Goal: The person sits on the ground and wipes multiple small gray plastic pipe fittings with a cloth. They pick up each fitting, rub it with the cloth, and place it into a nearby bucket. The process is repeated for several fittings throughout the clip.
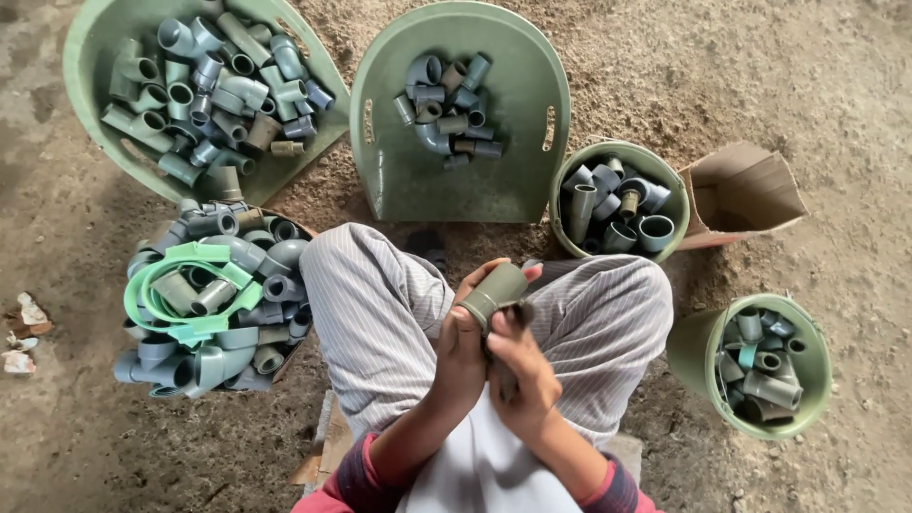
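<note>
While the person sits over striped knees, big green tubs (90, 57) and a heap (214, 304) of grey pipe fittings ring the dirt floor, with two buckets (693, 347) at the right. Left hand (458, 350) is wrapped around an olive pipe piece (494, 293) above the lap. Right hand (521, 369) is clenched on a dark tool (506, 383) touching that piece.

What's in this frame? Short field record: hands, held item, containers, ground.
left hand: grips a grey-green pipe fitting
right hand: holds a dark tool at the fitting; kind unclear
lap: striped trousers
containers: green tub, flat green tray, two round green buckets, heaped pile, all with pipe fittings
open cardboard box: looks empty
ground: sandy dirt floor
</note>
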